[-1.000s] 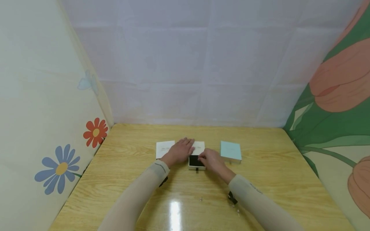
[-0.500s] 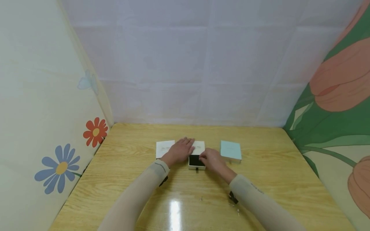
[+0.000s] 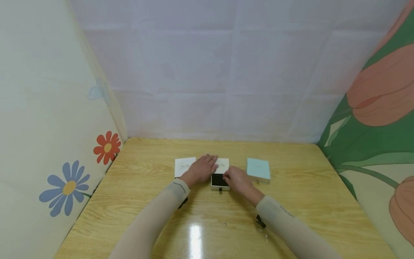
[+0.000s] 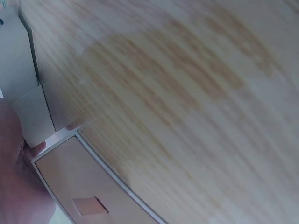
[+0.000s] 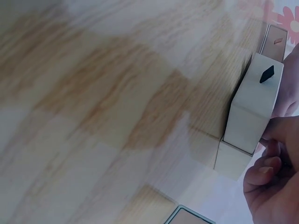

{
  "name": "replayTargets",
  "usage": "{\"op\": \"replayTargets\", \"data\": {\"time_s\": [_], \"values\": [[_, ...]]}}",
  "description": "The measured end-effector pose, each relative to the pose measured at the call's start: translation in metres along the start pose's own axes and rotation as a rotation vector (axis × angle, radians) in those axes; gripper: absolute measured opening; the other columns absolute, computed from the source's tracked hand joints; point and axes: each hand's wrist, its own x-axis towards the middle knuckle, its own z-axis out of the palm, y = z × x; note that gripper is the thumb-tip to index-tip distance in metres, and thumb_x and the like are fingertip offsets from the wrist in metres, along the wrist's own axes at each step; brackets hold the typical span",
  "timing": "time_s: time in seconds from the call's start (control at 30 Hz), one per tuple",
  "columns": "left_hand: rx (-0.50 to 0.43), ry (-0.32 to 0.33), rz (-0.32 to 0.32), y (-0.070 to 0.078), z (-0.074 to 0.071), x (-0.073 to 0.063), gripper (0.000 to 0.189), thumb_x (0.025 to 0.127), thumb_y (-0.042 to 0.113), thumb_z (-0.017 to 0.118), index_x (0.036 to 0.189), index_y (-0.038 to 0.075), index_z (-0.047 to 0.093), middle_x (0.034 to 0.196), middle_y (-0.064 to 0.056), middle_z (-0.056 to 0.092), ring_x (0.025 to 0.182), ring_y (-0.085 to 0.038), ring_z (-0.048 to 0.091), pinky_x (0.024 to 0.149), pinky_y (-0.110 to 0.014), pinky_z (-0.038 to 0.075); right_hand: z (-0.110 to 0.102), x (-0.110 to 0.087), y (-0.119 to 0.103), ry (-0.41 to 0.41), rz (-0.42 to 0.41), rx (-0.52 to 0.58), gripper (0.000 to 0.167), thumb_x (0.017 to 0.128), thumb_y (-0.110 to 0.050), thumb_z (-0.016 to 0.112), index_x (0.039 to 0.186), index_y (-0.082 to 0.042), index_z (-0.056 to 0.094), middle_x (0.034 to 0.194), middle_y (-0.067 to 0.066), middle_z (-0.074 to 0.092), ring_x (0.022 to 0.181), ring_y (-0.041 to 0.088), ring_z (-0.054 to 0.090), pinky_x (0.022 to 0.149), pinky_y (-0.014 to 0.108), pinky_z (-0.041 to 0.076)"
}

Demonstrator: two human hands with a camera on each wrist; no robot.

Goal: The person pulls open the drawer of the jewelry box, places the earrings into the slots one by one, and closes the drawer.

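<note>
My left hand (image 3: 202, 169) lies with straight fingers over the white sleeve (image 3: 223, 164) of the middle drawer box, reaching across the left box. That box's drawer (image 3: 220, 187) is pulled out toward me, showing a black lining and a black pull tab (image 5: 267, 74). My right hand (image 3: 238, 179) has its fingers curled, thumb and fingertips together over the drawer's right side. In the right wrist view the curled right fingers (image 5: 261, 175) are beside the box's upper edge. I cannot tell whether they pinch something small.
A white box (image 3: 182, 167) with script stands left of the middle one, its front (image 4: 88, 182) close in the left wrist view. A light blue box (image 3: 258, 169) stands at the right. Small shiny pieces (image 3: 224, 223) lie on the wooden table (image 3: 129, 201), some near the right forearm (image 3: 284, 219).
The right hand's fingertips have shifted slightly to the right along the drawer since a second ago. The left hand and the boxes have stayed in place.
</note>
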Motion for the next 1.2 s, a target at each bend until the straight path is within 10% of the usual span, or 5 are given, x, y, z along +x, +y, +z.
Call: {"op": "replayTargets", "data": {"time_s": [1.2], "values": [[0.017, 0.001, -0.004, -0.0007, 0.0047, 0.0039, 0.061, 0.112, 0.044, 0.014, 0.164, 0.011, 0.015, 0.167, -0.007, 0.025, 0.155, -0.027, 0.019, 0.128, -0.039, 0.013, -0.0059, -0.0038, -0.0037, -0.057, -0.047, -0.018, 0.009, 0.093, -0.011, 0.074, 0.096, -0.005, 0.08, 0.091, 0.005, 0.069, 0.083, 0.021, 0.068, 0.077, 0.037, 0.061]]}}
